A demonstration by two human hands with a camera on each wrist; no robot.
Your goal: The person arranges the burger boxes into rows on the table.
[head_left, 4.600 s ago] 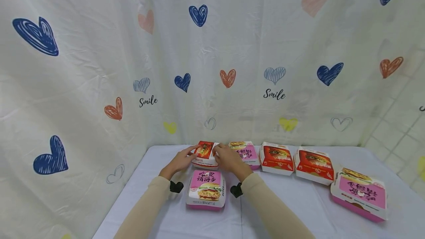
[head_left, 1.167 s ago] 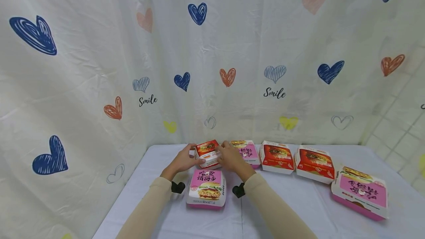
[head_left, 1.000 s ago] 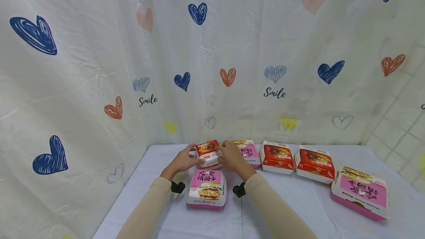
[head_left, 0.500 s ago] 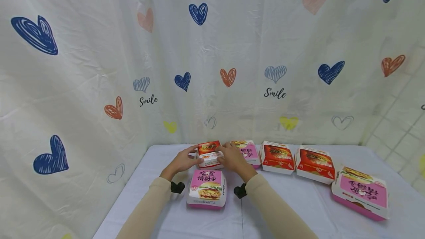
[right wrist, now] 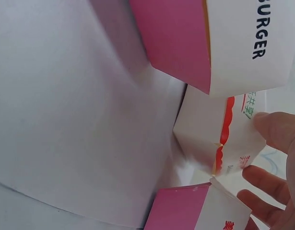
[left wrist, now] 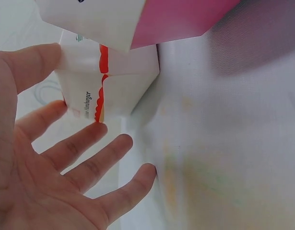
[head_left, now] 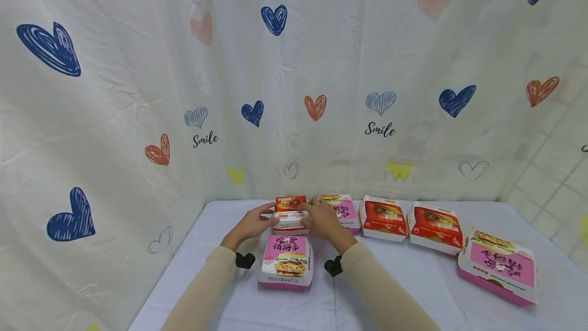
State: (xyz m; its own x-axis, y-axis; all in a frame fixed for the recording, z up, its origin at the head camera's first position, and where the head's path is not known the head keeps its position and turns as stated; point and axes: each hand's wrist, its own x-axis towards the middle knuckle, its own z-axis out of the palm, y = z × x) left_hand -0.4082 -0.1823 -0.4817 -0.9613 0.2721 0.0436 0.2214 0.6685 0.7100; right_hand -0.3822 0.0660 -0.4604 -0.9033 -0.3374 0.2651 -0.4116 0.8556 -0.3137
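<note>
A red and white hamburger box (head_left: pixel 290 217) sits at the back left of the white-clothed table, its white panel toward the front. My left hand (head_left: pixel 251 222) pinches its left front corner, thumb on the front and forefinger at the side. In the left wrist view the other fingers of the left hand (left wrist: pixel 65 167) spread free of the box. My right hand (head_left: pixel 323 221) pinches the right front corner likewise, with the thumb (right wrist: pixel 277 127) on the printed front face. Directly in front stands a pink and white hamburger box (head_left: pixel 286 265), overlapping the red one in both wrist views.
Close on the right is another pink box (head_left: pixel 341 212), near my right fingers. Two red boxes (head_left: pixel 384 218) (head_left: pixel 435 226) and a further pink box (head_left: pixel 498 267) continue the curve to the right. A heart-printed curtain (head_left: pixel 331 65) hangs behind the table (head_left: pixel 386 280).
The red and white box has turned from skewed to square with the pink box in front, shifting slightly right. Both hands have moved with it; the other boxes stay put.
</note>
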